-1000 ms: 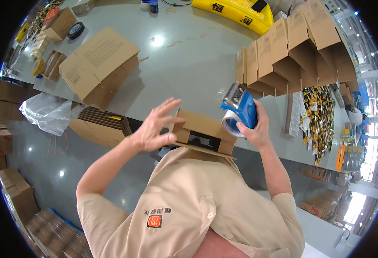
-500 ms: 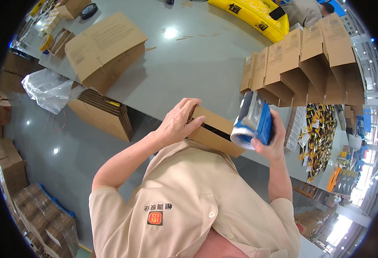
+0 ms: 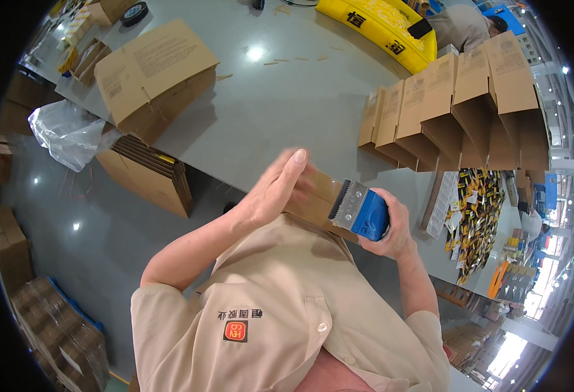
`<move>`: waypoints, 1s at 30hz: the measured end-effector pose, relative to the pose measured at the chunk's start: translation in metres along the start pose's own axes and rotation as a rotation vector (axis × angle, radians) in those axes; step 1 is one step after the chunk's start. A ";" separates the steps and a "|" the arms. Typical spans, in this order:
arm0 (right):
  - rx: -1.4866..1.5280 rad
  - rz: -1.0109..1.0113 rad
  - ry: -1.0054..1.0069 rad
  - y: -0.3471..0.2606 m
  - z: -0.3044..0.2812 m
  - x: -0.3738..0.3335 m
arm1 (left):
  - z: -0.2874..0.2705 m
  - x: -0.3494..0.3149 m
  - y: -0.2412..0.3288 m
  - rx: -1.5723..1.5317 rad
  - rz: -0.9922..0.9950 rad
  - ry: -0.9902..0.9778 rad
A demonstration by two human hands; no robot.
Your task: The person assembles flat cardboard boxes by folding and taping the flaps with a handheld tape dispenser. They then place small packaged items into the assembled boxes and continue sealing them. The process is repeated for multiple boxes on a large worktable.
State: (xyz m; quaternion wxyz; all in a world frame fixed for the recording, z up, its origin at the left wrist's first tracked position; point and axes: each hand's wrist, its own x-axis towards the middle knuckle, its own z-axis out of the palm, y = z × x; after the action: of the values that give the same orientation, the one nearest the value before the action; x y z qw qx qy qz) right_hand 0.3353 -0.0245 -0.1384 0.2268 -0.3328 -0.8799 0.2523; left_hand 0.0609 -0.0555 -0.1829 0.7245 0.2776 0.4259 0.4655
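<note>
A cardboard box (image 3: 308, 208) stands against my shirt at the table's near edge, its top flaps together and a glossy strip, probably clear tape, over them. My right hand (image 3: 391, 225) grips a blue tape dispenser (image 3: 370, 215) tilted at the box's right end, its toothed metal blade toward the box. The tape roll is hidden behind the blade and body. Over the box's left end is my left hand (image 3: 275, 188), thumb stretched out and fingers smeared by motion; it holds nothing I can see.
Several open cardboard boxes (image 3: 431, 108) stand in a row at right. Flattened cartons (image 3: 159, 62) are stacked at left on the grey table (image 3: 254, 117). A yellow bin (image 3: 365, 26) lies at the back, near another person (image 3: 460, 29). Packaged items (image 3: 480, 222) cover the far right.
The tape dispenser has come down and left and turned, so its blade now shows. My left hand has lifted from the box flap. The dark slot between the flaps is no longer visible.
</note>
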 end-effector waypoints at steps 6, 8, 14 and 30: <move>-0.054 0.072 -0.091 -0.016 -0.002 0.016 | 0.018 0.006 -0.037 0.193 0.143 0.026; -0.062 0.117 -0.144 -0.021 -0.006 0.018 | 0.019 0.008 -0.042 0.127 0.285 0.229; -0.228 0.258 -0.357 -0.023 -0.022 0.021 | -0.015 0.016 -0.004 -0.511 0.327 0.483; -0.111 -0.029 0.103 0.011 -0.005 -0.021 | 0.015 0.001 -0.015 0.091 0.156 0.071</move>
State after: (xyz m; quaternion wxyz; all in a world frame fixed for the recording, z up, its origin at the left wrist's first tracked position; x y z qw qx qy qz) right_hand 0.3576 -0.0305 -0.1457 0.2565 -0.3445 -0.8844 0.1825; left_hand 0.0806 -0.0609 -0.1878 0.6571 0.3259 0.4490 0.5102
